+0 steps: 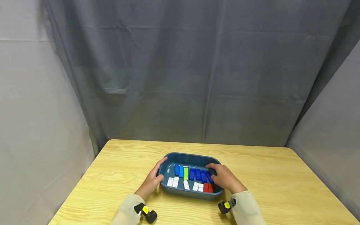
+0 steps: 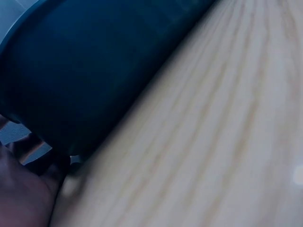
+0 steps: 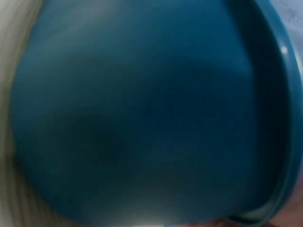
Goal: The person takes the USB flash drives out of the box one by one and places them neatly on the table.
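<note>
A dark teal, oblong dish with a raised rim [image 1: 185, 194] sits on the table, holding small rectangular plastic pieces. Dark blue pieces [image 1: 198, 174], a lighter blue one [image 1: 181, 171] and a green one [image 1: 186, 173] lie toward the back. White pieces [image 1: 175, 182] and red ones [image 1: 208, 187] lie along the front. My left hand [image 1: 152, 181] grips the dish's left end, thumb at the rim and fingers along the outside. At the right end my right hand [image 1: 225, 178] holds the dish, its thumb and index finger reaching over the rim beside the rightmost blue piece.
The wooden table [image 1: 281, 187] extends around the dish. A grey curtain [image 1: 180, 78] hangs behind its far edge, with pale cloth walls [image 1: 42, 125] at both sides. Small black wrist cameras [image 1: 149, 214] are strapped over the light sleeves [image 1: 248, 206].
</note>
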The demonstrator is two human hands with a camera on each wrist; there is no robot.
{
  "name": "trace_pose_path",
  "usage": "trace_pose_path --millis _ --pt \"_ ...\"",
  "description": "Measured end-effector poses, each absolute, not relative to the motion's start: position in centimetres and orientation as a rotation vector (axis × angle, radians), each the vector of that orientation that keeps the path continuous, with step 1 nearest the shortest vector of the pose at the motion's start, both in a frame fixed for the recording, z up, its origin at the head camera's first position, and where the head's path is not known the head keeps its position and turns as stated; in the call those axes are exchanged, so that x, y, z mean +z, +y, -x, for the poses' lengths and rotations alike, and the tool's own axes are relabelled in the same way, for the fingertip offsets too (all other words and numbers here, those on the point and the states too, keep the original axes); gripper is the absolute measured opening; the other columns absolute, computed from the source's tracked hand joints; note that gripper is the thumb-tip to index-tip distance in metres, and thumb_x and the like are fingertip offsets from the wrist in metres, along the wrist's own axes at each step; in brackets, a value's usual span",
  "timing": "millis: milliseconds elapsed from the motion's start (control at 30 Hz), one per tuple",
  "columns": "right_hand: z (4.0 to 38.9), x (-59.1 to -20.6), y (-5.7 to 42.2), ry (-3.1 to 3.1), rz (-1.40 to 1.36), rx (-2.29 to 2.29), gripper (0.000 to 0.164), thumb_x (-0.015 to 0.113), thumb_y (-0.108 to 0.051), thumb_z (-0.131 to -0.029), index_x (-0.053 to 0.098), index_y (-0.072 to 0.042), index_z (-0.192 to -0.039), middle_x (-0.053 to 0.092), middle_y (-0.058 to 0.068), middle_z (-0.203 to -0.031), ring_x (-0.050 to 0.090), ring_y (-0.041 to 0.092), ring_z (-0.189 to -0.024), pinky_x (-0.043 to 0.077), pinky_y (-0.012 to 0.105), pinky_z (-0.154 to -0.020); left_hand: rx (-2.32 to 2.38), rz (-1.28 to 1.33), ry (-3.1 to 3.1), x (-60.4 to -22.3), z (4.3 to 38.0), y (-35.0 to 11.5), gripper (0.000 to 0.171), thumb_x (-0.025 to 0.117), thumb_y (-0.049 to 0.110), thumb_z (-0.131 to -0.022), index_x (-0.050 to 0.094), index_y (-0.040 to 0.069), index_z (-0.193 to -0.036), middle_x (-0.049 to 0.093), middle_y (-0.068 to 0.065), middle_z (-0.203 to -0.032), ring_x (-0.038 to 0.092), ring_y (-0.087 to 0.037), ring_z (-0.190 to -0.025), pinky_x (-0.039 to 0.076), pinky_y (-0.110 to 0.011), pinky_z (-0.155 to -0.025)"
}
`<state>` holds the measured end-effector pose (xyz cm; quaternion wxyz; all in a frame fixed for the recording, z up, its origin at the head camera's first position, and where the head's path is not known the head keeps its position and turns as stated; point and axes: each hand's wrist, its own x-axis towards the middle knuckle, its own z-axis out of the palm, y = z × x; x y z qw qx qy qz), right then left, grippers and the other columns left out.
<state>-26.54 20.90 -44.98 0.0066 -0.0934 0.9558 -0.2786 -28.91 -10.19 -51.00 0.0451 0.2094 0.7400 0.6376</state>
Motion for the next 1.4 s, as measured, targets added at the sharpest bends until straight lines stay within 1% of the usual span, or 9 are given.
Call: trace_pose_path --millis 167,267,433,667,767,933,1167,1300,1400 --pt "26.2 -44.8 20.6 2.981 0.267 -0.743 0.046 0.07 0.004 -0.073 0.066 -0.008 -0.118 0.062 0.016 -0.121 0.057 0.035 -0.109 0.045 0.058 -0.09 1.951 -0.63 2.306 -51.4 28.6 -10.2 0.076 0.046 -0.002 -0.083 0.031 0.029 -0.15 0.025 0.004 -0.157 0.024 -0.024 -0.142 0.018 -0.053 -0.111" --pt "26.1 -44.5 20.4 3.004 0.262 -0.63 0.05 0.076 0.002 -0.068 0.067 -0.008 -0.116 0.062 0.015 -0.118 0.057 0.037 -0.106 0.046 0.061 -0.085 1.951 -0.632 2.329 -51.4 28.4 -10.1 0.076 0.046 -0.002 -0.082 0.032 0.028 -0.15 0.025 0.002 -0.157 0.024 -0.026 -0.143 0.018 -0.055 -0.111" --pt "26.2 -44.5 20.2 3.025 0.233 -0.472 0.049 0.081 -0.007 -0.07 0.068 -0.008 -0.117 0.062 0.014 -0.114 0.055 0.04 -0.105 0.044 0.063 -0.085 1.951 -0.611 2.334 -51.4 28.4 -10.0 0.075 0.047 -0.001 -0.083 0.033 0.03 -0.15 0.026 0.005 -0.157 0.022 -0.025 -0.143 0.016 -0.055 -0.112" --pt "26.2 -44.5 20.0 3.039 0.221 -0.388 0.05 0.083 -0.011 -0.07 0.069 -0.009 -0.118 0.063 0.013 -0.113 0.055 0.039 -0.105 0.044 0.063 -0.085 1.95 -0.628 2.342 -51.3 28.5 -10.1 0.076 0.048 0.0 -0.081 0.032 0.029 -0.15 0.026 0.005 -0.156 0.023 -0.022 -0.143 0.018 -0.052 -0.112" --pt "26.3 -44.4 20.0 3.049 0.238 -0.381 0.048 0.083 -0.012 -0.07 0.069 -0.008 -0.115 0.063 0.013 -0.111 0.056 0.038 -0.103 0.046 0.061 -0.083 1.954 -0.612 2.344 -51.2 28.4 -10.0 0.076 0.049 0.0 -0.082 0.033 0.029 -0.15 0.027 0.007 -0.156 0.023 -0.021 -0.143 0.018 -0.051 -0.112" --pt "26.1 -44.3 20.1 3.06 0.259 -0.384 0.045 0.083 -0.01 -0.068 0.069 -0.006 -0.111 0.063 0.012 -0.106 0.056 0.035 -0.098 0.049 0.057 -0.081 1.94 -0.627 2.36 -51.2 28.3 -9.9 0.074 0.049 -0.001 -0.083 0.033 0.028 -0.15 0.026 0.003 -0.157 0.023 -0.025 -0.143 0.017 -0.055 -0.112" --pt "26.3 -44.4 20.2 3.053 0.231 -0.402 0.044 0.081 -0.009 -0.067 0.067 -0.002 -0.108 0.062 0.011 -0.101 0.056 0.031 -0.093 0.05 0.052 -0.083 1.931 -0.601 2.376 -51.5 28.6 -10.0 0.072 0.05 0.001 -0.085 0.034 0.033 -0.148 0.026 0.006 -0.156 0.023 -0.024 -0.143 0.017 -0.056 -0.112" --pt "26.5 -44.4 20.3 3.064 0.249 -0.415 0.043 0.083 -0.012 -0.064 0.067 0.0 -0.103 0.061 0.01 -0.095 0.056 0.028 -0.087 0.052 0.05 -0.078 1.955 -0.612 2.39 -51.3 28.6 -9.8 0.071 0.049 -0.002 -0.085 0.036 0.029 -0.148 0.029 0.005 -0.155 0.024 -0.022 -0.143 0.018 -0.052 -0.112" --pt "26.7 -44.4 20.5 3.08 0.252 -0.402 0.043 0.083 -0.017 -0.064 0.067 -0.001 -0.1 0.061 0.009 -0.093 0.057 0.028 -0.086 0.052 0.051 -0.074 1.98 -0.618 2.391 -50.4 28.2 -9.5 0.068 0.048 -0.006 -0.086 0.038 0.021 -0.148 0.031 -0.001 -0.155 0.026 -0.024 -0.142 0.019 -0.05 -0.112"
